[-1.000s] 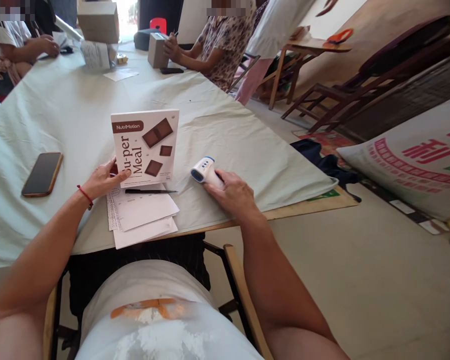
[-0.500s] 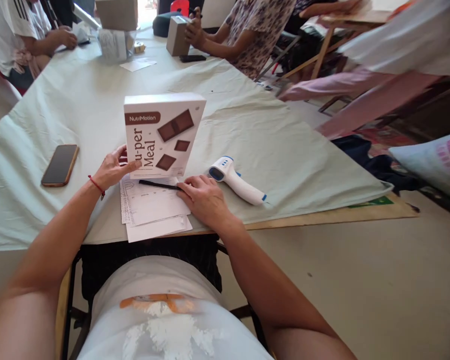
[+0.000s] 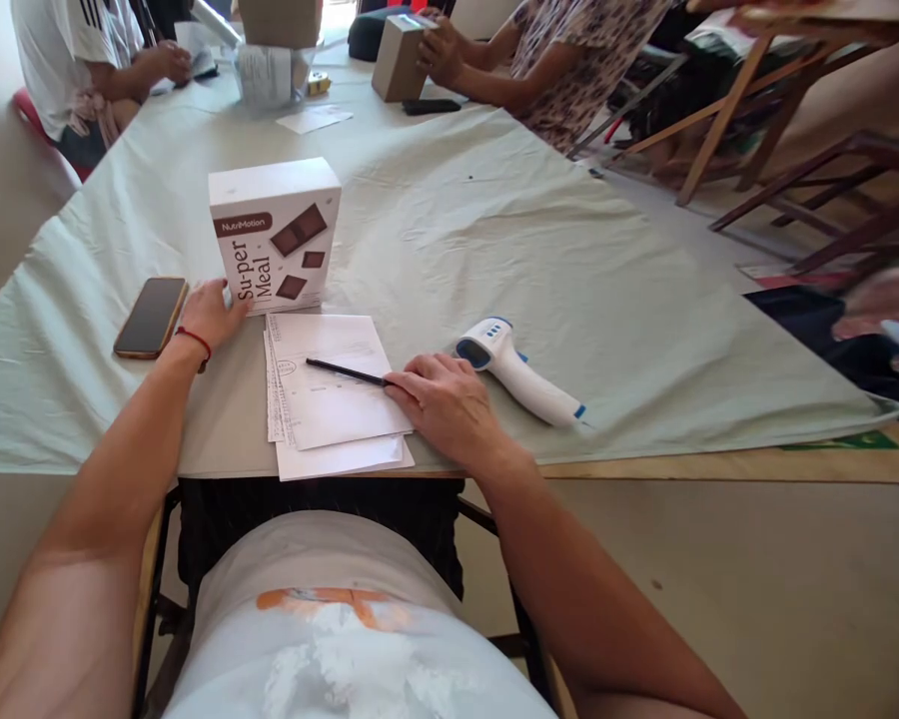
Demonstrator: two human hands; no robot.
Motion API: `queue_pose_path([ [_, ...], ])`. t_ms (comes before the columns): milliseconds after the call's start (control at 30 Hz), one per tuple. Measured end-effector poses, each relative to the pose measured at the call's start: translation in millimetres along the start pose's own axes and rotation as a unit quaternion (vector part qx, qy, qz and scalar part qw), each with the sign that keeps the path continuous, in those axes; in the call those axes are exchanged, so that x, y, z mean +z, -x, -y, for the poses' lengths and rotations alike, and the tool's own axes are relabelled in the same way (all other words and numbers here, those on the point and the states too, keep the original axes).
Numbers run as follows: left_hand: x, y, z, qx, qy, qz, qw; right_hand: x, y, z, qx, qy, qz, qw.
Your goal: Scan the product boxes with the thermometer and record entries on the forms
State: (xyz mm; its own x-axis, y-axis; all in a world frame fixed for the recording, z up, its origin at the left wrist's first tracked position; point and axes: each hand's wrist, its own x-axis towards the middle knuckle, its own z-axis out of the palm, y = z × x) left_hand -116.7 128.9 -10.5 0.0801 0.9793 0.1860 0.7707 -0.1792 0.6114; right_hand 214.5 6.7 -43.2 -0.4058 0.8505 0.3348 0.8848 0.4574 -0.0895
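A white and brown NutriMotion box (image 3: 311,275) stands upright on the cloth-covered table. My left hand (image 3: 211,310), with a red string on its wrist, is closed around the box's lower left edge; some of its fingers are hidden behind the box. In front of the box lies a stack of printed papers (image 3: 337,419). A black pen (image 3: 345,370) slants across the top sheet. My right hand (image 3: 446,409) rests at the papers' right side, its thumb and fingers closed over the pen's end. Just right of that hand is a white and blue infrared thermometer (image 3: 520,369).
A phone (image 3: 150,317) lies left of my left hand. Farther back are a clear tub (image 3: 274,80), a white sheet (image 3: 315,119), a dark phone (image 3: 431,106) and a brown box (image 3: 397,65) held by another person. One more person sits at the far left.
The box has gone from raised and close over the papers to standing farther back and left, my left hand moving with it. The papers are uncovered. My right hand stays on the pen.
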Motion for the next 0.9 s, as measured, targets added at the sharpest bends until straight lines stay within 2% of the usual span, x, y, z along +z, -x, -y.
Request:
queue_pose_path([
  [67,-1.0,19.3,-14.4,-0.031,-0.144,0.003,0.989,-0.7,-1.0,-1.1,-0.005,0.002,0.011,1.0],
  [100,-0.5,32.5,-24.1,-0.023,-0.16,0.01,0.987,-1.0,-1.4,-1.3,-0.007,0.004,0.015,1.0],
  [167,3.7,62.4,-44.3,0.058,-0.231,0.056,0.969,-1.6,-2.0,-1.6,-0.011,0.008,0.027,1.0],
  [233,11.5,91.0,-58.9,0.165,-0.222,0.148,0.949,-3.5,-3.1,-2.6,-0.014,0.013,0.043,0.999],
  [267,16.1,103.0,-62.5,0.198,-0.207,0.177,0.942,-5.5,-4.6,-3.7,-0.016,0.016,0.053,0.998],
  [367,28.0,125.5,-61.1,0.233,-0.19,0.182,0.936,-19.1,-17.2,-8.7,-0.013,0.014,0.054,0.998],
  [467,33.3,132.7,-56.4,0.235,-0.195,0.177,0.936,-42.0,-48.1,-7.2,0.023,-0.088,-0.024,0.996],
  [533,33.9,134.1,-57.4,0.231,-0.201,0.183,0.934,-54.4,-76.9,3.8,0.07,-0.225,-0.086,0.968],
  [600,33.8,135.0,-60.3,0.228,-0.203,0.182,0.935,-57.0,-106.3,23.3,0.105,-0.374,-0.106,0.915],
  [667,34.2,135.7,-62.4,0.229,-0.199,0.171,0.937,-47.1,-129.6,47.1,0.131,-0.511,-0.082,0.846],
  [733,35.2,136.3,-62.7,0.233,-0.193,0.158,0.94,-27.8,-142.7,69.1,0.164,-0.588,-0.025,0.792],
  [767,35.9,136.5,-62.3,0.235,-0.191,0.152,0.941,-16.7,-145.1,77.8,0.193,-0.603,0.002,0.774],
  [833,37.6,136.8,-60.8,0.24,-0.185,0.143,0.942,4.6,-143.3,88.9,0.254,-0.599,0.038,0.758],
  [900,39.6,137.2,-59.1,0.244,-0.18,0.136,0.943,20.9,-136.3,91.9,0.287,-0.572,0.03,0.767],
])
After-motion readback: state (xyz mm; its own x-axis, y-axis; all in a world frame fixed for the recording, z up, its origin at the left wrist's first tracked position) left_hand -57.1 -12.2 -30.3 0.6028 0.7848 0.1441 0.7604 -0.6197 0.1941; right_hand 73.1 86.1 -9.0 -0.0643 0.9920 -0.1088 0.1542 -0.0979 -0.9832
